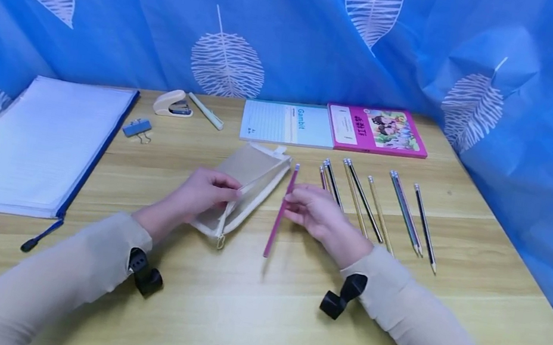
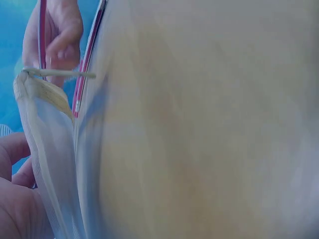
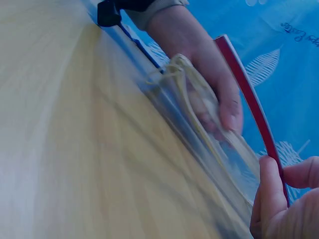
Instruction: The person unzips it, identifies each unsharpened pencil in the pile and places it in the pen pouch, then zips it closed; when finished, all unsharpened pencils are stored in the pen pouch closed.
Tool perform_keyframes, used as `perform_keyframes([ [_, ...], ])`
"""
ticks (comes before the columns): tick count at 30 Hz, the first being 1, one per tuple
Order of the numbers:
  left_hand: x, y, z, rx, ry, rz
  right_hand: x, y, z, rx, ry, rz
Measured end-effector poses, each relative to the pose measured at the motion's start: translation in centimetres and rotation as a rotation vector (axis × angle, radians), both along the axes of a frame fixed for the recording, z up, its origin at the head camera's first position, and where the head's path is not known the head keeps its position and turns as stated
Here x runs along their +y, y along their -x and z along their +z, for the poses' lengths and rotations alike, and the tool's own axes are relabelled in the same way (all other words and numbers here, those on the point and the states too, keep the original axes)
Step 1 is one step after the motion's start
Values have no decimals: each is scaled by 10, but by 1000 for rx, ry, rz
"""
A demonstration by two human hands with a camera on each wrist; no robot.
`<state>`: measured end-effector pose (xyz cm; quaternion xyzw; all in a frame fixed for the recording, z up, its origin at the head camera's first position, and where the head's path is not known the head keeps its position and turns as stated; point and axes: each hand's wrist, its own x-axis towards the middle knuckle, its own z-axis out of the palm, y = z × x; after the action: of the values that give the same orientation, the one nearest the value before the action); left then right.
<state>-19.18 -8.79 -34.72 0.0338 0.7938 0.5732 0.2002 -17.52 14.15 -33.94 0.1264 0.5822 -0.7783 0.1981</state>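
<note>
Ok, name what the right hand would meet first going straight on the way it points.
The right hand, pinching a pencil, would likely meet the pouch first, at its open side, though depth is hard to judge.

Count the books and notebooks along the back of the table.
2: a light-blue Gambit notebook just beyond the pale pouch held by the left hand, and a pink book to its right. Anything beneath would be hidden.

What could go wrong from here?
The reddish pencil might snag on the pale pouch, which is only partly open. The left hand alone holds it open, so a slip might let it close. The right hand is close to the loose pencils and could knock them.
</note>
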Motion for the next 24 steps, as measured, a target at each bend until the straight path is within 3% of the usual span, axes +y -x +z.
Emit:
perform_keyframes([
  [9, 10, -6, 0, 7, -44, -49, -26, 17, -11, -14, -34, -54],
  [14, 17, -9, 3, 36, -49, -113, -36, 25, -12, -15, -59, -75],
  [20, 18, -10, 4, 65, -50, -107, -40, 28, -11, -24, -80, -68],
  [24, 17, -11, 2, 83, -67, -165, -39, 31, -8, -47, -79, -73],
])
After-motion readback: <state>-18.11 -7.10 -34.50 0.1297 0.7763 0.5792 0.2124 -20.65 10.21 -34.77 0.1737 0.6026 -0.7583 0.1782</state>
